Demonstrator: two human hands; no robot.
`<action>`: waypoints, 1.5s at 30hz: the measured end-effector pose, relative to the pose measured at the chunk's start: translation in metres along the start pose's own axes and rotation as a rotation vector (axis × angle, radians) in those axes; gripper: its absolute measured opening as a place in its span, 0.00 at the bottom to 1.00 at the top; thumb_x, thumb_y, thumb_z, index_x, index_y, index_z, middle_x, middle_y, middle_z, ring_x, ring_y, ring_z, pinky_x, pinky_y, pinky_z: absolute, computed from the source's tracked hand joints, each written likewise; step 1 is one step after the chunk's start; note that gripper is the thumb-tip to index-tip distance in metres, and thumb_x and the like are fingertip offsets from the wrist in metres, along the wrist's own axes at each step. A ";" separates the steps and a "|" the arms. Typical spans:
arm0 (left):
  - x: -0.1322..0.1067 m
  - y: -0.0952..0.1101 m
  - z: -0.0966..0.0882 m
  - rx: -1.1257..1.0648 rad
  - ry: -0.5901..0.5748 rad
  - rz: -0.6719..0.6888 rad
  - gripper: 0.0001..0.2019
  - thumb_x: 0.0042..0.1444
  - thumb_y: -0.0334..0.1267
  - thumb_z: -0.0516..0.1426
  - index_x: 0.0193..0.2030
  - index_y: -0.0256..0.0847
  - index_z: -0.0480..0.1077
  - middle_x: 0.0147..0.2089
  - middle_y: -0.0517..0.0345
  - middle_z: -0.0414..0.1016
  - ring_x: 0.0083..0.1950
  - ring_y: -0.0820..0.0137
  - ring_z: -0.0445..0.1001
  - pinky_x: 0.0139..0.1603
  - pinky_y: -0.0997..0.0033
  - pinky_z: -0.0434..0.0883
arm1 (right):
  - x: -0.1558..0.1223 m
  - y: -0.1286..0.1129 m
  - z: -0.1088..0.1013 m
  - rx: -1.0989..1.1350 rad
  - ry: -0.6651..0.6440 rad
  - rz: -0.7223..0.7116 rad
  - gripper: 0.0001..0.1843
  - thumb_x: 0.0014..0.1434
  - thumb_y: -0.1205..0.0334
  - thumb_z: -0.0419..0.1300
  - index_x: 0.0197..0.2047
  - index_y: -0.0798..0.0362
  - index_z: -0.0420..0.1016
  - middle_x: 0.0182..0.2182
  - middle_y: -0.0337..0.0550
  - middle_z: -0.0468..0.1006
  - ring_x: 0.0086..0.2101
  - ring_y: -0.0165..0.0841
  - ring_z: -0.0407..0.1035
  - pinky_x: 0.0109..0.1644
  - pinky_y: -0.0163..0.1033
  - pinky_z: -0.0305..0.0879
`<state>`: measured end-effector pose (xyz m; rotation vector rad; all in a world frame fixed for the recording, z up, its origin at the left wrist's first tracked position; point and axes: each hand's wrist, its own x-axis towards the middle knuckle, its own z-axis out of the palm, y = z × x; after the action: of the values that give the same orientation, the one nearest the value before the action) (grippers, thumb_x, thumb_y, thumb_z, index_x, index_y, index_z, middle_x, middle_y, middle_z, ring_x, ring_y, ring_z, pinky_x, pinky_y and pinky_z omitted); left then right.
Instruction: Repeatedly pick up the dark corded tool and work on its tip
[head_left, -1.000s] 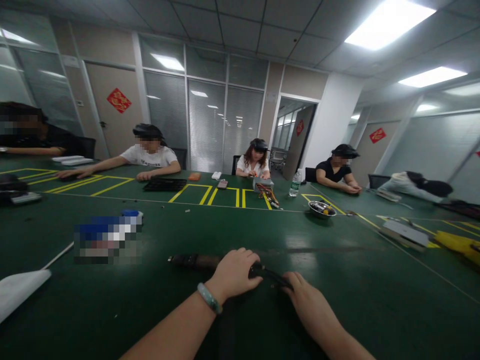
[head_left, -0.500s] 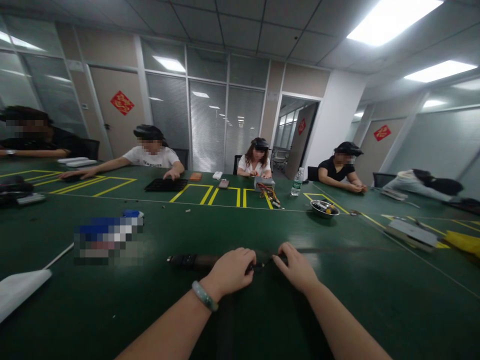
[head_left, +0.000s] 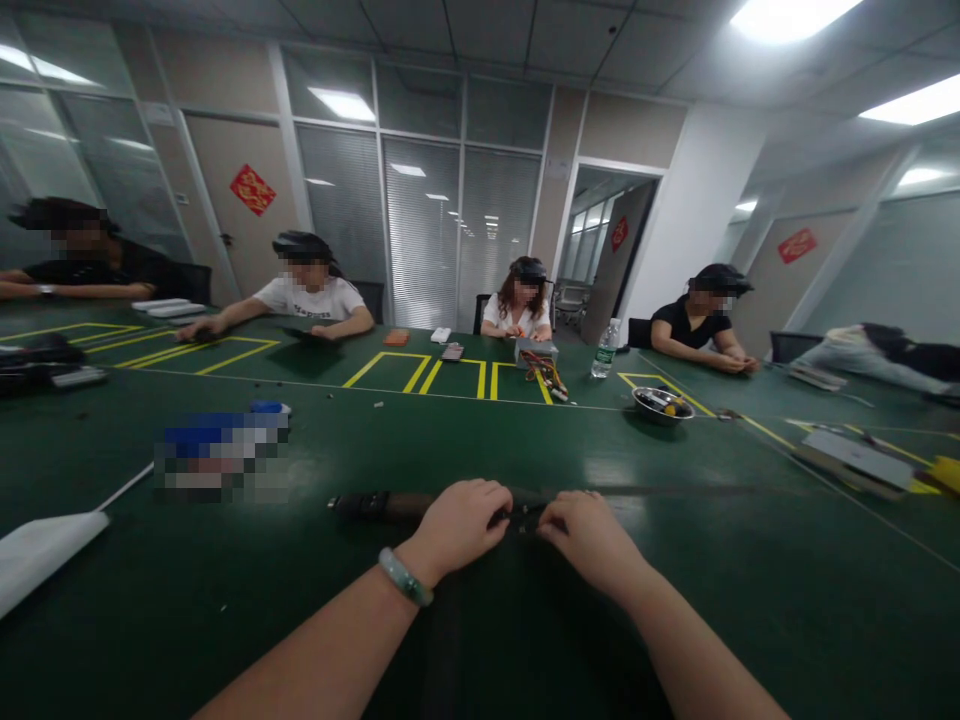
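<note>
A long dark strap-like object (head_left: pixel 375 503) lies across the green table (head_left: pixel 525 620) in front of me, its left end sticking out past my left hand. My left hand (head_left: pixel 463 522), with a pale green bangle on the wrist, is curled over the object's middle. My right hand (head_left: pixel 589 535) sits just to the right, fingers bent and pinching the same dark object close to the left hand. What lies under the fingers is hidden.
A white sheet (head_left: pixel 41 555) lies at the left edge. A metal bowl (head_left: pixel 660 403), a water bottle (head_left: pixel 606 348) and wired parts (head_left: pixel 546 372) stand farther back. Several seated people work along the far side, among yellow tape outlines.
My right hand moved from the lower right up and left, close to my left hand on the dark object. The camera tilted slightly downward.
</note>
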<state>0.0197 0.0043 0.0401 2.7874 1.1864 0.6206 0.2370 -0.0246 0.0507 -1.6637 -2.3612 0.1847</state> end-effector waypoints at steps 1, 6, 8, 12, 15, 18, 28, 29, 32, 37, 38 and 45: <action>0.000 0.000 0.000 0.001 0.003 -0.006 0.05 0.57 0.36 0.58 0.39 0.43 0.68 0.40 0.60 0.72 0.42 0.67 0.70 0.43 0.67 0.64 | 0.000 -0.003 0.002 0.039 -0.022 -0.009 0.05 0.60 0.61 0.61 0.35 0.46 0.79 0.35 0.37 0.76 0.40 0.34 0.67 0.47 0.40 0.54; -0.002 0.001 -0.001 0.024 0.029 -0.021 0.05 0.57 0.36 0.58 0.40 0.43 0.67 0.41 0.59 0.72 0.43 0.66 0.70 0.48 0.64 0.63 | 0.005 -0.005 0.014 0.177 0.012 0.047 0.04 0.58 0.61 0.61 0.34 0.47 0.78 0.34 0.36 0.77 0.36 0.32 0.68 0.40 0.35 0.56; -0.003 0.002 -0.002 0.025 0.024 -0.016 0.04 0.57 0.36 0.57 0.40 0.44 0.68 0.41 0.60 0.72 0.43 0.66 0.70 0.48 0.64 0.64 | 0.007 -0.003 0.016 0.213 0.042 0.089 0.05 0.58 0.61 0.61 0.34 0.47 0.78 0.34 0.36 0.76 0.35 0.31 0.68 0.39 0.35 0.57; -0.003 0.003 -0.001 0.006 0.015 -0.038 0.04 0.59 0.37 0.56 0.40 0.44 0.69 0.41 0.60 0.73 0.42 0.67 0.71 0.44 0.66 0.65 | 0.006 -0.001 0.015 0.243 0.100 0.099 0.06 0.59 0.61 0.60 0.35 0.48 0.79 0.35 0.38 0.76 0.35 0.32 0.69 0.39 0.35 0.59; -0.002 0.002 0.002 -0.008 0.021 -0.040 0.05 0.60 0.39 0.55 0.41 0.45 0.70 0.42 0.60 0.73 0.43 0.67 0.71 0.46 0.65 0.66 | 0.005 -0.003 0.014 0.213 0.125 0.063 0.06 0.59 0.60 0.59 0.36 0.47 0.79 0.35 0.39 0.76 0.35 0.33 0.69 0.41 0.37 0.60; -0.002 0.000 0.005 -0.021 0.014 -0.041 0.06 0.60 0.40 0.55 0.42 0.45 0.71 0.43 0.59 0.74 0.44 0.67 0.72 0.47 0.65 0.66 | 0.006 -0.005 0.017 0.137 0.131 0.031 0.07 0.60 0.60 0.59 0.36 0.48 0.79 0.35 0.40 0.76 0.35 0.33 0.69 0.44 0.39 0.60; -0.001 -0.005 0.008 -0.060 0.020 -0.024 0.07 0.60 0.39 0.56 0.43 0.45 0.73 0.44 0.59 0.75 0.45 0.66 0.72 0.50 0.64 0.66 | 0.008 0.001 0.020 0.105 0.156 -0.021 0.04 0.59 0.61 0.61 0.34 0.48 0.78 0.32 0.36 0.75 0.32 0.30 0.67 0.40 0.37 0.57; -0.001 -0.005 0.009 -0.061 0.020 -0.024 0.07 0.60 0.39 0.56 0.43 0.45 0.73 0.44 0.59 0.75 0.45 0.66 0.72 0.50 0.64 0.66 | 0.008 0.002 0.020 0.123 0.156 -0.014 0.04 0.59 0.61 0.62 0.34 0.48 0.78 0.32 0.36 0.75 0.32 0.30 0.67 0.39 0.36 0.57; -0.002 -0.007 0.010 -0.064 0.018 -0.029 0.08 0.60 0.40 0.56 0.43 0.45 0.73 0.45 0.60 0.75 0.45 0.66 0.72 0.49 0.64 0.67 | 0.008 0.003 0.021 0.189 0.134 0.023 0.04 0.59 0.61 0.61 0.34 0.47 0.79 0.32 0.36 0.75 0.31 0.30 0.67 0.37 0.35 0.58; -0.001 -0.008 0.013 -0.069 0.014 -0.027 0.08 0.60 0.40 0.55 0.44 0.45 0.73 0.46 0.59 0.75 0.46 0.66 0.72 0.50 0.64 0.67 | 0.009 0.005 0.029 0.294 0.108 0.063 0.04 0.58 0.60 0.63 0.34 0.48 0.80 0.32 0.37 0.76 0.32 0.30 0.68 0.35 0.34 0.59; -0.001 -0.008 0.013 -0.070 0.014 -0.023 0.08 0.60 0.40 0.55 0.44 0.46 0.73 0.46 0.59 0.75 0.46 0.66 0.73 0.49 0.64 0.67 | 0.010 0.006 0.031 0.315 0.110 0.064 0.04 0.57 0.60 0.63 0.34 0.47 0.80 0.32 0.36 0.76 0.32 0.30 0.68 0.35 0.34 0.59; -0.002 -0.007 0.011 -0.064 0.011 -0.036 0.09 0.60 0.41 0.55 0.44 0.46 0.73 0.45 0.60 0.75 0.45 0.67 0.73 0.49 0.65 0.68 | 0.010 0.007 0.035 0.353 0.107 0.127 0.06 0.58 0.57 0.62 0.33 0.48 0.79 0.30 0.36 0.76 0.30 0.30 0.68 0.33 0.34 0.58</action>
<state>0.0181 0.0091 0.0283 2.7069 1.1939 0.6599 0.2309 -0.0115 0.0168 -1.6046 -2.0055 0.4918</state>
